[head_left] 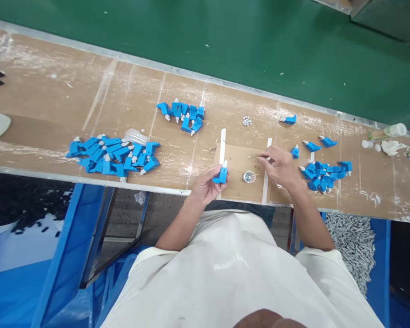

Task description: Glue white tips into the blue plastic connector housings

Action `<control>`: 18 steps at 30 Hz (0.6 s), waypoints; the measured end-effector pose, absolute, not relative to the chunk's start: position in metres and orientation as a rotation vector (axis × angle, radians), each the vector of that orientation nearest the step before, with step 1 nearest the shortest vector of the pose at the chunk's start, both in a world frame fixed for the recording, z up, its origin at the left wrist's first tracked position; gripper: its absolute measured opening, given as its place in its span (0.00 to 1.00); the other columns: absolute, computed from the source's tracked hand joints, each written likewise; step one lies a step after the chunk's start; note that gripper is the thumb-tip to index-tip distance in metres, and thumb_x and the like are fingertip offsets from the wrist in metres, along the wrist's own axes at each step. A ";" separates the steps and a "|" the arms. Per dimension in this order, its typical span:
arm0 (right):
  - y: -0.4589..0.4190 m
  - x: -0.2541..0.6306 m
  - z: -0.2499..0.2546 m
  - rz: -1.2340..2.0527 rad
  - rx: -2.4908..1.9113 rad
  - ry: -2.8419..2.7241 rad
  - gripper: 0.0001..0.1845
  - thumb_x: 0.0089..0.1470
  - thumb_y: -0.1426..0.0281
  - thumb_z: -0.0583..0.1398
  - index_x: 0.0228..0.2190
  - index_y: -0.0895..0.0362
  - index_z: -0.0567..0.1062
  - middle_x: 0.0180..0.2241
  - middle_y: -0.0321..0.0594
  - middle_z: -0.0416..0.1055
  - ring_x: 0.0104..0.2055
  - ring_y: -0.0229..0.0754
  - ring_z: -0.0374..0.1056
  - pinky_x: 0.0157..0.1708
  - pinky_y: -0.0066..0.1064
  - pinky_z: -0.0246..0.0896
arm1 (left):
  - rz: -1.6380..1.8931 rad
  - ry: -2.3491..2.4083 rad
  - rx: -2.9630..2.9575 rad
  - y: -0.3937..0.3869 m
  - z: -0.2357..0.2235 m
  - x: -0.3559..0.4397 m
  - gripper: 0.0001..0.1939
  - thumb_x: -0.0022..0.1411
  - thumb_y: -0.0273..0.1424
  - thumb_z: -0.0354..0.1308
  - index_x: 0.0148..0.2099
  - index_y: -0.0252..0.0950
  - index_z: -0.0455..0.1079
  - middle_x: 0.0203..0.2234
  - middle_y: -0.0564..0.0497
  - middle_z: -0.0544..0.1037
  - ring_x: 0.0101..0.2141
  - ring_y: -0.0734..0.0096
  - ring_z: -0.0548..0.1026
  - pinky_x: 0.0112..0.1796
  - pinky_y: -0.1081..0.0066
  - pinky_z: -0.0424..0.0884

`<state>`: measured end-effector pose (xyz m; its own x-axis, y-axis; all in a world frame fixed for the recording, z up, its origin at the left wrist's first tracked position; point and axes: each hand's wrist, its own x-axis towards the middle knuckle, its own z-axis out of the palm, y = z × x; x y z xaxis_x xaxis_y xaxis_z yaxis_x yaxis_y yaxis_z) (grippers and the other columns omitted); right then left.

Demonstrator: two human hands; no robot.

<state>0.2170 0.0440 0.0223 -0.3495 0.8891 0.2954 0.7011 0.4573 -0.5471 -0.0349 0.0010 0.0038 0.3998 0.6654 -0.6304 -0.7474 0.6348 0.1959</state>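
In my left hand (pixel 205 186) is a blue plastic part (pixel 220 175) with a white tip pointing up, gripped between thumb and fingers. My right hand (pixel 279 166) pinches a thin toothpick (pixel 254 157) with a pale end, held above the cardboard sheet (pixel 237 191). Between the two hands stands a small clear cup (pixel 249 176) with something dark inside and a thin stick across its rim. White tape strips (pixel 266 182) run along the sheet's sides. The fingertips of my right hand partly hide the toothpick.
Blue parts lie in a large pile (pixel 114 155) at left, a smaller group (pixel 182 114) behind, and another pile (pixel 324 175) at right. Small white pieces (pixel 247 120) sit at the back. A toothpick container (pixel 387 132) lies far right. A bin of grey pieces (pixel 351 246) is below the table.
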 end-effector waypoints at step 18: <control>0.082 0.211 0.035 0.726 -1.342 -2.446 0.06 0.63 0.71 0.58 0.33 0.56 0.74 0.33 0.42 0.74 0.34 0.43 0.69 0.37 0.36 0.66 | 0.929 0.711 -0.068 0.001 0.002 -0.032 0.06 0.63 0.20 0.56 0.34 0.31 0.71 0.26 0.49 0.79 0.23 0.75 0.78 0.20 0.81 0.74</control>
